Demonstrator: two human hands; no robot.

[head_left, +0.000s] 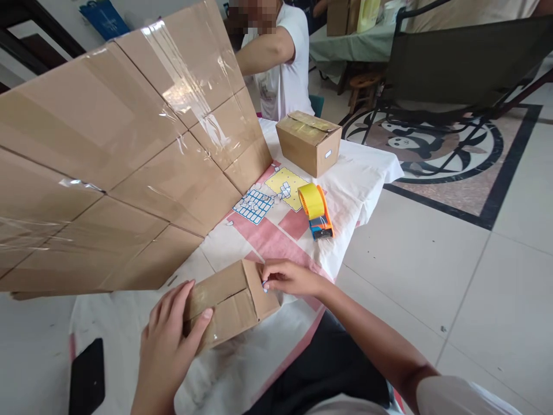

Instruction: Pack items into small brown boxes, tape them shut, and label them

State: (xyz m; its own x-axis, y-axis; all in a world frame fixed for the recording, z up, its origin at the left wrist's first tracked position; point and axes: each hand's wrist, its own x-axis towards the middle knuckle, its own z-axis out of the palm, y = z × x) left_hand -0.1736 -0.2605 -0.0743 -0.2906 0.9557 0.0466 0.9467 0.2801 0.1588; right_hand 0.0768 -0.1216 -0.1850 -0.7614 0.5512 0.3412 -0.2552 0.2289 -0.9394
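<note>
Starting nearest: see left hand (170,328) lower left of centre, clasping left end of small carton (233,314), thumb on top. Find carton at lower centre, on tablecloth (233,377). Pinching blue-edged label (265,284) with right hand (287,278) at carton's right end; can't tell whether stuck down. Can't judge carton weight, contents hidden; expect stiff at edges, springier mid-panel, slick over tape. Hold by opposite side walls near corners; avoid pressing flap seam. Treat label as light, limp, probably tacky: take by one edge. Further up, note tape dispenser (317,210) right of centre, label sheet (254,207) mid-frame, second carton (302,147) upper right of centre.
</note>
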